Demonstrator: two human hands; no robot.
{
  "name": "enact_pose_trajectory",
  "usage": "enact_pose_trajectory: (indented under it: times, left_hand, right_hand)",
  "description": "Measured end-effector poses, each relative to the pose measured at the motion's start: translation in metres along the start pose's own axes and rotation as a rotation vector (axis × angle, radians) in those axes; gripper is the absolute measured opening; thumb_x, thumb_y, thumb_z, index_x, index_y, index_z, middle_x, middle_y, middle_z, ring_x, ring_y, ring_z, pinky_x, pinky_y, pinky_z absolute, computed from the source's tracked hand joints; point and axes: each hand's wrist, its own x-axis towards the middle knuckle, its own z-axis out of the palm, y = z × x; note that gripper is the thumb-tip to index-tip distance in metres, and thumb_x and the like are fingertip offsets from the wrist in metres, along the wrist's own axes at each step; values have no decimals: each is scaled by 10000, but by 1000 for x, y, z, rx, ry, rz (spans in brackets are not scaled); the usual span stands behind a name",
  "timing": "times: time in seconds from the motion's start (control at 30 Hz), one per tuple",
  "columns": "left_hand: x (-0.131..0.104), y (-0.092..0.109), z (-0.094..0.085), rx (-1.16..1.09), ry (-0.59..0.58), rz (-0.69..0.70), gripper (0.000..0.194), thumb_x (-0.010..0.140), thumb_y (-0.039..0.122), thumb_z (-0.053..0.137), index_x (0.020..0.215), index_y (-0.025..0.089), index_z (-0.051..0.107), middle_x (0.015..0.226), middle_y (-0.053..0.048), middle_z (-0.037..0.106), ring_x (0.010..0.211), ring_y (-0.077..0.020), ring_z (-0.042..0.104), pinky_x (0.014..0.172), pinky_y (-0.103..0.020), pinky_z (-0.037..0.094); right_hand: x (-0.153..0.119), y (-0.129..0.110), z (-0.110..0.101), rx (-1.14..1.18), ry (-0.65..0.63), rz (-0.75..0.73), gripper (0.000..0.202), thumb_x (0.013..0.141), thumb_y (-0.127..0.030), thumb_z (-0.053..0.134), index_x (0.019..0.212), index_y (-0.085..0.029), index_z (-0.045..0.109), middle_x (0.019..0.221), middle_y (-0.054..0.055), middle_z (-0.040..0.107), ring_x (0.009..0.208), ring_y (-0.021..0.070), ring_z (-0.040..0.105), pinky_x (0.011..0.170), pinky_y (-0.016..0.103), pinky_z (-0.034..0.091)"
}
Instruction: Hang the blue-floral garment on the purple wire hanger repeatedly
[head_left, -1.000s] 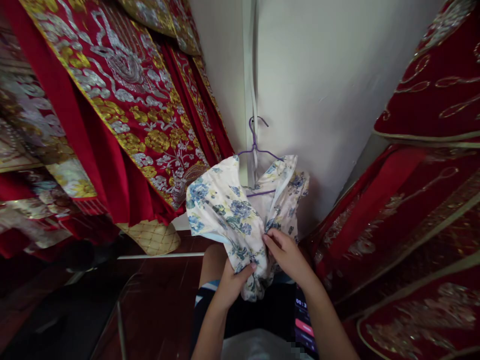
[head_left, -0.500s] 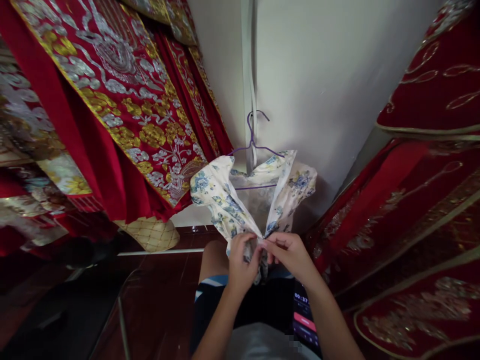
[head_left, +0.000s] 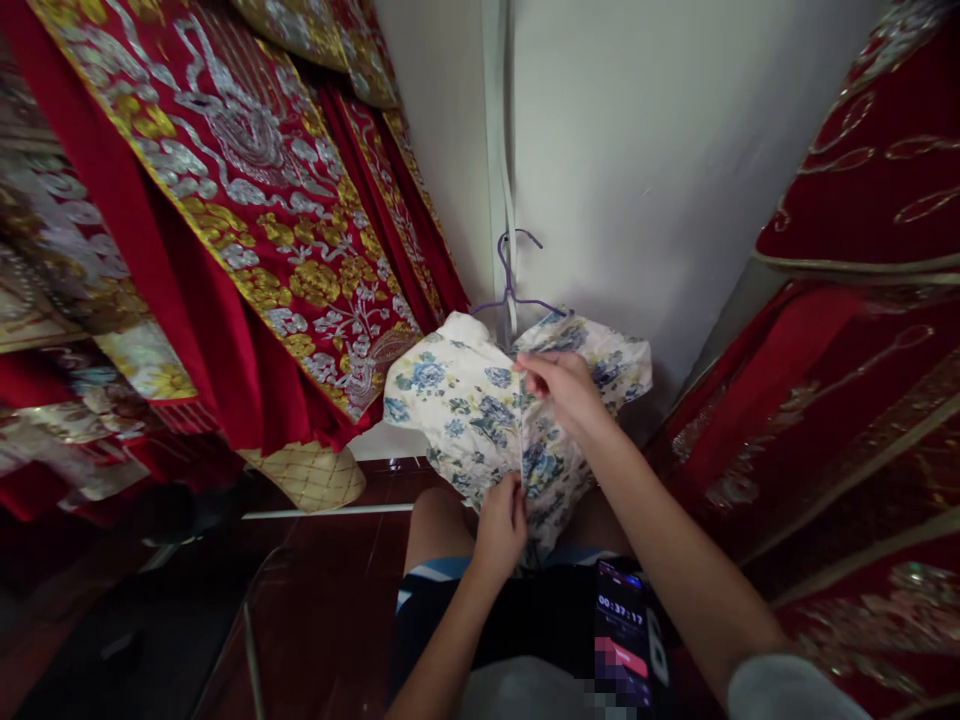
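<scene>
Closest to me: my dark shorts w/ blue + white trim, and a phone on my lap, R side, screen lit, reading 00:37:17. Just past that, my left hand has its fingers pinched narrow on the front edge of a floral blouse, low down. It's white w/ blue flowers, right in front of me, bottom end btwn my thighs. My right hand is higher up, thumb + fingers pinching the same edge nr the neckline. Off to the sides: red embroidered cloth w/ silver + gold on the L, more red fabric on the R, kinda blurry. Purple hanger sits in the blouse shoulders, hook up by a pale strap along the wall at the back.
</scene>
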Motion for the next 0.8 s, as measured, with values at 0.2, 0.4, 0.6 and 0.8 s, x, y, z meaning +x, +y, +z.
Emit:
enact_pose_trajectory:
  times: [0.2,0.4,0.6,0.8]
  left_hand:
    - [3,-7,-2,30,-121,22,189,985,235,402,910,198,571,802,-57,629,754,-221,584,716,-316,397]
    - [54,41,-46,-43,-22,237,188,980,269,483,863,185,604,872,-63,657,869,-202,615,818,-304,446]
    - [146,105,-97,14,254,572,228,990,276,504,1158,190,632,1051,-75,678,920,-182,621,853,-317,467]
    - [172,123,-108,276,123,663,143,970,258,532,1027,161,620,861,-42,607,799,-180,568,758,-301,438]
  right_hand:
    - [19,-25,15,64,35,-57,188,767,-305,704,666,-152,661,460,-49,500,398,41,370,383,175,242]
    - [1,-16,3,-29,-10,-148,255,805,-408,687,695,-183,638,450,-51,508,387,65,413,388,193,281]
    - [-4,-22,-3,-181,-86,-294,276,829,-449,657,733,-191,642,464,-44,539,406,84,451,431,221,336]
    - [0,-21,-6,-213,-90,-327,251,839,-433,626,739,-203,618,459,-51,516,405,96,435,442,234,321]
